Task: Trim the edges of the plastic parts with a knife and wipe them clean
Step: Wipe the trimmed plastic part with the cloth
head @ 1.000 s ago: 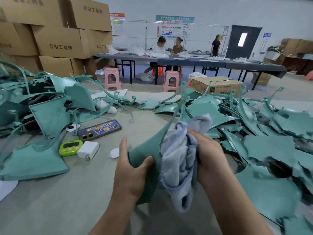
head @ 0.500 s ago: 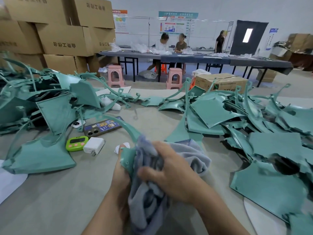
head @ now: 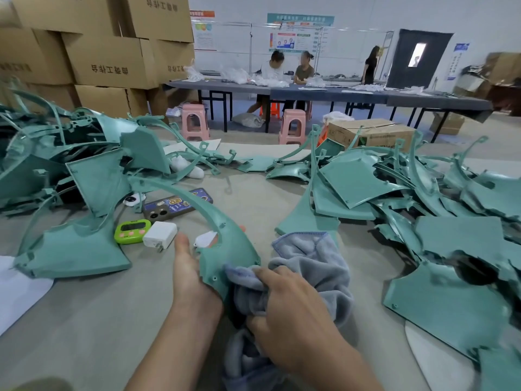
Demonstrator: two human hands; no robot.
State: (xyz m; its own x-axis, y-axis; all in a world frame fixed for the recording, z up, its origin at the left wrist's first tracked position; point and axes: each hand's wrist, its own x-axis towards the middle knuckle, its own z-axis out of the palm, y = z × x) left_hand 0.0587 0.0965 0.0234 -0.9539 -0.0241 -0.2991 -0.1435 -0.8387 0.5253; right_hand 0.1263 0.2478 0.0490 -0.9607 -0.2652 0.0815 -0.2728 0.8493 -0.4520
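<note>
Left hand: holds the wide end of the curved plastic part from the left, thumb stretched along its edge, other fingers hidden behind it.
Right hand: closed around the grey cloth, pressing it on the lower right edge of the plastic part.
Plastic part: held over the surface, thin arc reaching up and left.
Cloth: bunched, just right of the plastic part, touching it.
Green timer, white charger, phone: left of the plastic part, near its arc.
Other green parts: heaped right and left of the plastic part.
</note>
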